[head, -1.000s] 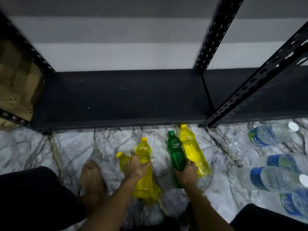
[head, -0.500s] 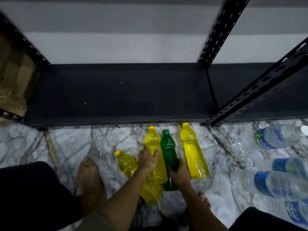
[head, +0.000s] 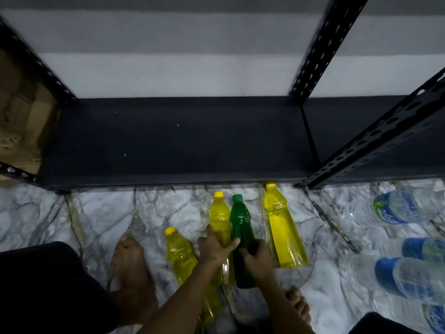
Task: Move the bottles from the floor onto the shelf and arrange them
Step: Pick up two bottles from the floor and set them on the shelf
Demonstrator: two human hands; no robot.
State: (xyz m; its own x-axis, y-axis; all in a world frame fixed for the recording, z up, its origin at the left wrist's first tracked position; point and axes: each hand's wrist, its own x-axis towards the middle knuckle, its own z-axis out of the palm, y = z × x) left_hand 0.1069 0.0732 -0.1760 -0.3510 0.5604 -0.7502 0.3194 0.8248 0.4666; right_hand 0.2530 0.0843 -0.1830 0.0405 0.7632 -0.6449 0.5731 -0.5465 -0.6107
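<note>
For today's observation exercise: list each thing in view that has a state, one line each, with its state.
Left hand: grips middle yellow bottle.
Right hand: grips green bottle.
Left yellow bottle: lying, capped.
Right yellow bottle: lying, capped.
Water bottles: lying on floor.
Shelf: holds no bottles.

Marble floor (head: 101, 213) — two yellow bottles (head: 284, 235) and clear water bottles (head: 395, 208) lie on it; dark shelf (head: 168, 141) above.
</note>
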